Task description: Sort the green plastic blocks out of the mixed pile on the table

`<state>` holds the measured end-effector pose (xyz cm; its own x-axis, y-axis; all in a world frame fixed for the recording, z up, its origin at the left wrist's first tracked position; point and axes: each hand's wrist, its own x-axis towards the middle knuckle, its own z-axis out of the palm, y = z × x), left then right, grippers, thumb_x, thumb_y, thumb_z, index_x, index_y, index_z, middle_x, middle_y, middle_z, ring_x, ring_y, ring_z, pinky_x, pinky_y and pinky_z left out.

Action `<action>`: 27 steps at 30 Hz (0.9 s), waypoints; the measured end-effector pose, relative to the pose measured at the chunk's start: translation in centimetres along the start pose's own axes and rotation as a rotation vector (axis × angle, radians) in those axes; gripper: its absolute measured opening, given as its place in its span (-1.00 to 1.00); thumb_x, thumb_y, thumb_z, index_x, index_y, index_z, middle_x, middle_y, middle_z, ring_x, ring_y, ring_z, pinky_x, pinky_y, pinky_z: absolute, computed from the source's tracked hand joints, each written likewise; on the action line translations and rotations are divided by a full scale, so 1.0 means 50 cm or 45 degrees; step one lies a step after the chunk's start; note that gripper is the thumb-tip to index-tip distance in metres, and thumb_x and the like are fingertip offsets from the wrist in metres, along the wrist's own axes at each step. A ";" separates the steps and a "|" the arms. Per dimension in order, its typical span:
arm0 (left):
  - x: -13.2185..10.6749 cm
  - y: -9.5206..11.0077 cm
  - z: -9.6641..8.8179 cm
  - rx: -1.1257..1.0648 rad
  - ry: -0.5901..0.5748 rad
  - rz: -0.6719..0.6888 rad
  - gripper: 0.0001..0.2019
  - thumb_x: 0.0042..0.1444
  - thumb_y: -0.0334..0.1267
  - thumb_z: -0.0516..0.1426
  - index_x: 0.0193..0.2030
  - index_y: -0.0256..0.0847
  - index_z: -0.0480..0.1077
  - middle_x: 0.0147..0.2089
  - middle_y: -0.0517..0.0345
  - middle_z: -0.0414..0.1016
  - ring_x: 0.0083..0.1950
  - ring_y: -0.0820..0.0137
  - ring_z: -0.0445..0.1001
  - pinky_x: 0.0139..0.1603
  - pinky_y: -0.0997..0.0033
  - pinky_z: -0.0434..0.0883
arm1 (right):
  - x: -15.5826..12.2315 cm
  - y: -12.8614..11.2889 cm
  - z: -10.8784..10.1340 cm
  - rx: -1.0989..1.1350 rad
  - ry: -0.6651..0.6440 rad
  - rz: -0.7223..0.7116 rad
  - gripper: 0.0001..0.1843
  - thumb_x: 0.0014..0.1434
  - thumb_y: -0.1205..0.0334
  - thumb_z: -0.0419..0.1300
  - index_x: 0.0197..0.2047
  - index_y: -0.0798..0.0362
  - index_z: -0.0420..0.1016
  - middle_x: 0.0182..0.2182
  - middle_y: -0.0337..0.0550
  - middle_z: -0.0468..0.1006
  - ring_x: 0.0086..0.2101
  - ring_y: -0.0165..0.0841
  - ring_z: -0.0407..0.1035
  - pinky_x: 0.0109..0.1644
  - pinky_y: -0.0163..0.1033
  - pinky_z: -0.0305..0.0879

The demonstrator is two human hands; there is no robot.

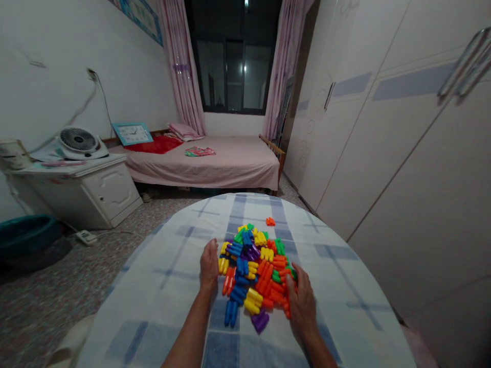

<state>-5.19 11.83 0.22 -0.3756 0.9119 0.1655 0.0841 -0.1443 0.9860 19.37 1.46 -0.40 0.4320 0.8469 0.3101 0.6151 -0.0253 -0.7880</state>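
A loose pile of ridged plastic building blocks (253, 271) sits near the middle of a round table under a white cloth with blue plaid (161, 291), and the heap runs lengthwise away from the person. The blocks are glossy, finger-shaped tubes joined side by side in red, orange, yellow, green, blue and purple, and their long axes point every which way. A blue block (231, 313) lies nearest the person, its tubes aimed roughly along the heap, while a lone orange block (270, 221) sits apart beyond the far end. Both forearms reach in from below. The left hand (209, 266) lies back-up against the heap's left edge, fingers close together and pointing forward. The right hand (301, 306) presses at the right edge, fingers slightly spread and angled over the orange blocks. Whether either hand holds a block, I cannot tell.
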 end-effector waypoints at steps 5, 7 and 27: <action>0.009 -0.002 0.000 -0.184 -0.051 -0.132 -0.45 0.19 0.18 -0.09 -0.04 -0.26 0.39 -0.07 -0.06 0.52 -0.07 0.26 0.52 -0.02 0.22 0.45 | -0.006 -0.013 -0.003 -0.038 -0.075 -0.029 -0.42 0.24 -0.09 -0.08 0.20 0.08 0.23 0.15 0.02 0.34 0.14 -0.17 0.21 0.23 -0.01 0.11; 0.007 0.004 0.004 -0.176 -0.092 -0.149 -0.45 0.19 0.19 -0.09 -0.03 -0.25 0.40 -0.07 -0.05 0.52 -0.07 0.26 0.52 -0.03 0.24 0.45 | -0.010 -0.016 -0.003 -0.083 -0.110 -0.063 -0.39 0.24 -0.08 -0.08 0.25 0.07 0.18 0.21 0.02 0.27 0.19 -0.15 0.15 0.27 0.03 0.05; 0.009 0.004 0.002 -0.050 -0.047 -0.245 -0.44 0.21 0.19 -0.13 -0.01 -0.19 0.42 0.03 -0.02 0.49 0.04 0.23 0.47 0.10 0.21 0.39 | 0.200 -0.014 0.028 -0.158 -0.121 -0.238 -0.54 0.25 0.01 -0.14 0.05 -0.06 0.42 0.09 -0.09 0.41 0.15 -0.18 0.20 0.25 0.11 0.07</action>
<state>-5.27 12.23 0.48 -0.3475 0.9373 -0.0267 -0.0226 0.0201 0.9995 22.32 10.68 2.48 0.2425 0.8891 0.3883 0.7573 0.0766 -0.6485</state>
